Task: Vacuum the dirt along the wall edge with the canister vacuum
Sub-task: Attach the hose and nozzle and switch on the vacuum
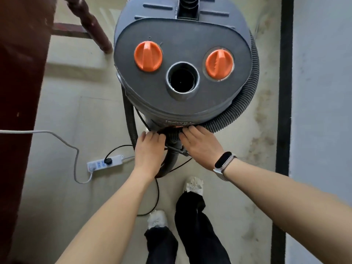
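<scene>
The canister vacuum (182, 73) is stood upright on the floor (76, 115) beside the wall edge (283, 92), two orange knobs (148, 55) on top; its ribbed hose (251, 88) is wrapped around it. The hose end is gripped by the left hand (149, 149) and the right hand (200, 145), fingers curled.

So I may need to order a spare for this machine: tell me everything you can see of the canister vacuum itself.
The canister vacuum is a round grey drum, plastic by its look, standing upright on the pale floor near the wall. Its flat top carries two orange knobs and an open round port. A grey ribbed hose wraps its right side. The left hand and right hand hold the hose joint at its lower front.
</scene>
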